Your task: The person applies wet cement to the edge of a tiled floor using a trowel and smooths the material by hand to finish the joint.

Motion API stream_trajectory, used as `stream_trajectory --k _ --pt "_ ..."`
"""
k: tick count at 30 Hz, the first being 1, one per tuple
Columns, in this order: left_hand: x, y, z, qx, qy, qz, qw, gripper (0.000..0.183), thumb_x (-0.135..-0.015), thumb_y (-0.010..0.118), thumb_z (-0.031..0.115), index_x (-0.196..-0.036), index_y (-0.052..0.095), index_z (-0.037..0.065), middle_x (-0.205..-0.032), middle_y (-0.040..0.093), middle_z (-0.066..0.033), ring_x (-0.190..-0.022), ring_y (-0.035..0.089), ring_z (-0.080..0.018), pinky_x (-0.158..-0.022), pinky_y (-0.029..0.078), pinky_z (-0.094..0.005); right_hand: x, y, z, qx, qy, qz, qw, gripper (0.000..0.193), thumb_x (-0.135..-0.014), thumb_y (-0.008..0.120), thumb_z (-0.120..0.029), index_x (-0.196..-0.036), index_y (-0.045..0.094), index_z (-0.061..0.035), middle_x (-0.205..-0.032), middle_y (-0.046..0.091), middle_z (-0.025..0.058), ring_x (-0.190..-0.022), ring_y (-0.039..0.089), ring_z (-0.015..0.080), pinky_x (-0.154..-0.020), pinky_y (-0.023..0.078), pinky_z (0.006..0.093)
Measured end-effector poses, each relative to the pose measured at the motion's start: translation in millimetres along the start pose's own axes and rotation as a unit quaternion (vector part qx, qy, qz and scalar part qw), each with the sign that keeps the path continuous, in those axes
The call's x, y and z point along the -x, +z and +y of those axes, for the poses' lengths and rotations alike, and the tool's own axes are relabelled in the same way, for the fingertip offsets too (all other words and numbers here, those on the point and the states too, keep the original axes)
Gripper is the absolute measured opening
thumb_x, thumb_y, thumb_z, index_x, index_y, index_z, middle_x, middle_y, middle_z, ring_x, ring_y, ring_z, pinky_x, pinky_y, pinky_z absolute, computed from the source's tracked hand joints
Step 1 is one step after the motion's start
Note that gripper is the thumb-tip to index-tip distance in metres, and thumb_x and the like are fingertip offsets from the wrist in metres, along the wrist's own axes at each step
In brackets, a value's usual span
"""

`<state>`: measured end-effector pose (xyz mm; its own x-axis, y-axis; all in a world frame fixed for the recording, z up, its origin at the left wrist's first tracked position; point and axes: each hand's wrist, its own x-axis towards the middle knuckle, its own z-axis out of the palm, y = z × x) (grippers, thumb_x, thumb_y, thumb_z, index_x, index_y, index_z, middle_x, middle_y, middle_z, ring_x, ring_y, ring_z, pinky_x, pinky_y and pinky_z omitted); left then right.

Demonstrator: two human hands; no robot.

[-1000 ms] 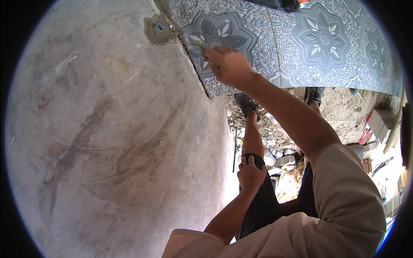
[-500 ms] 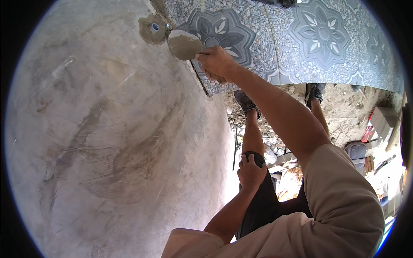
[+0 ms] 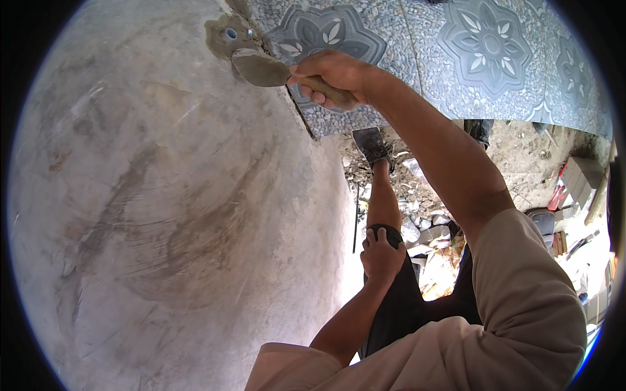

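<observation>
My right hand (image 3: pixel 329 75) is closed round the wooden handle of a trowel (image 3: pixel 261 70). The blade, coated with grey mortar, is tilted with one edge against the concrete wall (image 3: pixel 156 208). Just beyond it, a blue-rimmed pipe end (image 3: pixel 231 34) sits in a patch of damp mortar (image 3: pixel 216 45), close to where the wall meets the tiles. My left hand (image 3: pixel 383 255) rests on my left knee with the fingers spread over it, holding nothing.
Grey tiles with a raised flower pattern (image 3: pixel 491 42) run along the far side. Below their edge lies ground with rubble (image 3: pixel 417 228). At the right are grey blocks (image 3: pixel 580 179), a red-handled tool (image 3: pixel 557 195) and a dark bag (image 3: pixel 542 221).
My right hand has turned and shifted slightly, showing more of the trowel's handle. The blade has moved left and tipped toward the wall below the pipe. My left hand stays on the knee.
</observation>
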<state>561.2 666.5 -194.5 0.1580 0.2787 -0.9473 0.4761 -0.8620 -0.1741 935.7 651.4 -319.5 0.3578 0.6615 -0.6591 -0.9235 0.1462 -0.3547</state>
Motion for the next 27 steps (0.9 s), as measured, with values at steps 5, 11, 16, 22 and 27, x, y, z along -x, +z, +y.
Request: stream_trajectory --k 5,11,16,22,27 --pt "0 6 -2 -0.003 -0.004 0.024 1.000 0.072 -0.082 0.075 0.046 -0.142 0.056 0.011 -0.153 0.048 -0.0197 -0.132 0.054 -0.0410 -0.106 0.051 -0.0507 3 6 0 -0.010 0.005 0.003 1.000 0.033 -0.104 0.062 -0.027 -0.107 0.066 0.0049 -0.078 0.064 0.0081 -0.061 0.061 0.0146 -0.050 0.050 0.0305" --pt "0 7 -4 -0.008 0.004 0.035 0.999 0.071 -0.082 0.075 0.046 -0.141 0.056 0.011 -0.150 0.050 -0.0191 -0.131 0.055 -0.0409 -0.103 0.053 -0.0513 2 6 2 -0.033 0.016 -0.016 0.999 0.033 -0.104 0.061 -0.028 -0.108 0.066 0.0038 -0.080 0.064 0.0074 -0.062 0.061 0.0138 -0.051 0.050 0.0294" --pt "-1 5 0 -0.009 0.001 0.027 1.000 0.071 -0.082 0.075 0.046 -0.141 0.055 0.010 -0.149 0.050 -0.0185 -0.131 0.055 -0.0400 -0.103 0.053 -0.0514 10 11 1 -0.033 -0.002 -0.028 0.999 0.034 -0.105 0.060 -0.029 -0.110 0.066 0.0044 -0.080 0.064 0.0078 -0.063 0.061 0.0141 -0.052 0.051 0.0303" --pt "0 5 1 -0.015 -0.003 0.025 1.000 0.071 -0.082 0.075 0.045 -0.141 0.055 0.010 -0.150 0.050 -0.0186 -0.132 0.055 -0.0395 -0.104 0.052 -0.0515 16 25 1 -0.067 -0.009 -0.044 0.997 0.036 -0.106 0.057 -0.031 -0.115 0.065 0.0031 -0.079 0.061 0.0028 -0.058 0.056 0.0105 -0.046 0.048 0.0268" --pt "0 3 4 -0.010 -0.004 0.020 1.000 0.071 -0.083 0.074 0.045 -0.142 0.055 0.010 -0.152 0.049 -0.0189 -0.133 0.054 -0.0398 -0.105 0.051 -0.0511 4 42 1 -0.136 0.004 -0.037 0.990 0.037 -0.106 0.054 -0.033 -0.115 0.064 0.0015 -0.080 0.060 0.0028 -0.060 0.056 0.0115 -0.047 0.047 0.0277"
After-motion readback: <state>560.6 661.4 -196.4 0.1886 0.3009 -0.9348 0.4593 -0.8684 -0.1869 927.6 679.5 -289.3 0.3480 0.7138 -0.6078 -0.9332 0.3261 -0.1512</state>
